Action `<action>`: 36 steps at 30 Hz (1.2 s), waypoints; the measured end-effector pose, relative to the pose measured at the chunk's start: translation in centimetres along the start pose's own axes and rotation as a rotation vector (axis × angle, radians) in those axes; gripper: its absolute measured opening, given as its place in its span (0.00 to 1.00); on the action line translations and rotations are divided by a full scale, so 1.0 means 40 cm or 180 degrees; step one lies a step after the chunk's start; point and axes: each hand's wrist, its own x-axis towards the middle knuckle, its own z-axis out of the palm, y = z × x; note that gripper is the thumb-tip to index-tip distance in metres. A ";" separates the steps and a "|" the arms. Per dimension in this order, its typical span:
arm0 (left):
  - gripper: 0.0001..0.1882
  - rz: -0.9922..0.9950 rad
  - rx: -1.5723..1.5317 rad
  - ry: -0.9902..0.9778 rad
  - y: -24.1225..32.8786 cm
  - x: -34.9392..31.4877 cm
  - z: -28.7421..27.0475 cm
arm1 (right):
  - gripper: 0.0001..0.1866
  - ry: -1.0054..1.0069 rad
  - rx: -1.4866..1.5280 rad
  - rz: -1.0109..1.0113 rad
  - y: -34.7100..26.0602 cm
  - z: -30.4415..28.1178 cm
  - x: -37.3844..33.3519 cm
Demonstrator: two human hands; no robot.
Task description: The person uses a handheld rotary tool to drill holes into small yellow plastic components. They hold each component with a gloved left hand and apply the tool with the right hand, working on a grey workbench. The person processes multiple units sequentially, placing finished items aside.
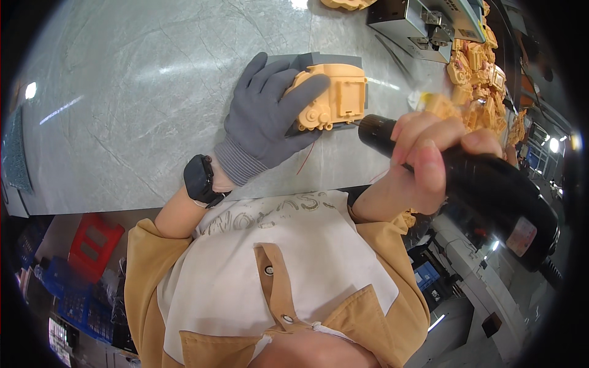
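Grey tabletop [141,110]: screwdriver [485,190] (long axis aslant) points upper-left, at housing [348,95].

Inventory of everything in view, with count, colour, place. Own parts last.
housing: one, orange, under left hand
block: one, dark grey, behind the housing
power driver: one, black, in right hand, tip at the housing's lower edge
loose parts: many, orange, heaped at right
edge piece: one, orange, top edge
boxy device: one, silver-grey, upper right
wire: one, red, below the housing
table: one, grey, under the work
crate: one, red, lower left
baskets: count unclear, blue, lower left
wrist device: one, black, left wrist
garment: white and tan, lower centre
left hand: one, grey glove, on the housing
right hand: one, bare, around the driver
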 end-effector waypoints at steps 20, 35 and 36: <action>0.38 0.0061 -0.0099 0.0124 -0.003 -0.013 0.004 | 0.26 -0.0336 0.0081 -0.0162 0.013 -0.062 0.003; 0.37 0.0203 -0.0164 0.0283 0.002 -0.015 -0.001 | 0.23 0.0385 0.0179 -0.0105 -0.011 -0.055 0.002; 0.37 0.0403 -0.0333 0.0415 -0.012 -0.010 0.010 | 0.22 0.0619 0.0333 -0.0334 -0.016 -0.108 0.035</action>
